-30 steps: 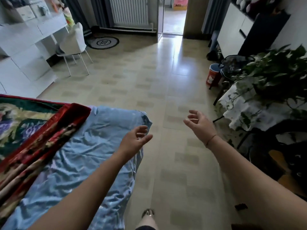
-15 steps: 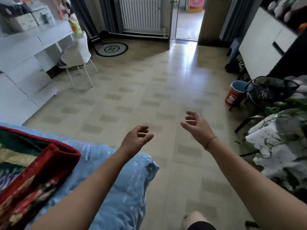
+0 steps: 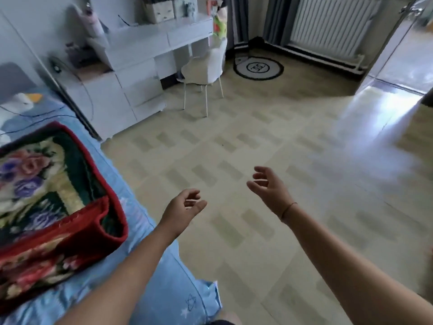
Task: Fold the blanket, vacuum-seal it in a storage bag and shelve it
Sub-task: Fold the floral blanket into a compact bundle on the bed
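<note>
The folded blanket (image 3: 54,198) lies on the bed (image 3: 164,289), left of both hands (image 3: 185,207), desk (image 3: 150,52) beyond.

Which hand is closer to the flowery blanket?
Left. The left hand hovers just right of the blanket, not touching it; the right hand is farther right, over the floor.

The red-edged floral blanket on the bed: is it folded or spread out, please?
Folded: the red-edged floral blanket lies doubled over, stacked layers showing at its corner.
</note>
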`<action>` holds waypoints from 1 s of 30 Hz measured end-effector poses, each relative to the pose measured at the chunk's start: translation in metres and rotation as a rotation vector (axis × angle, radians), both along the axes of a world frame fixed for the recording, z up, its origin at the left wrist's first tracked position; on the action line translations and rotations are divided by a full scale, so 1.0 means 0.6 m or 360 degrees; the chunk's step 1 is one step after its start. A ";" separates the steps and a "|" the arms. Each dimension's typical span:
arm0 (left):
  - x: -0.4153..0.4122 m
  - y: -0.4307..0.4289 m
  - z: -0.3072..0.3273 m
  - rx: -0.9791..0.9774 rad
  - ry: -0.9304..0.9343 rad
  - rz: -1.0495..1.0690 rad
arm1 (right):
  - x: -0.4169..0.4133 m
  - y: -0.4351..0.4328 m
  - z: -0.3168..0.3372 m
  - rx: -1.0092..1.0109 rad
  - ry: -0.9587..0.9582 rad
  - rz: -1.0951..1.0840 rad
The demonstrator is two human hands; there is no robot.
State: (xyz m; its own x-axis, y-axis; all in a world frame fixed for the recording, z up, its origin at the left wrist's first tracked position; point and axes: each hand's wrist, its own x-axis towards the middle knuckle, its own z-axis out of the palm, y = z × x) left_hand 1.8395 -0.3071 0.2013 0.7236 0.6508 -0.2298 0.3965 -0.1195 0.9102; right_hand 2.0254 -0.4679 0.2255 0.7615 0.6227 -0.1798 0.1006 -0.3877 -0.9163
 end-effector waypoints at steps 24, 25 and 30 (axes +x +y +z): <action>-0.076 0.505 -0.108 -0.0140 0.0082 0.1789 | -0.008 0.916 -0.105 -0.0228 0.0002 0.1841; -0.083 0.509 -0.118 -0.0155 0.0100 0.1907 | -0.024 0.942 -0.116 -0.0270 0.0011 0.1929; -0.124 0.508 -0.164 -0.0308 0.0162 0.2438 | -0.122 1.036 -0.181 -0.0487 -0.0003 0.2338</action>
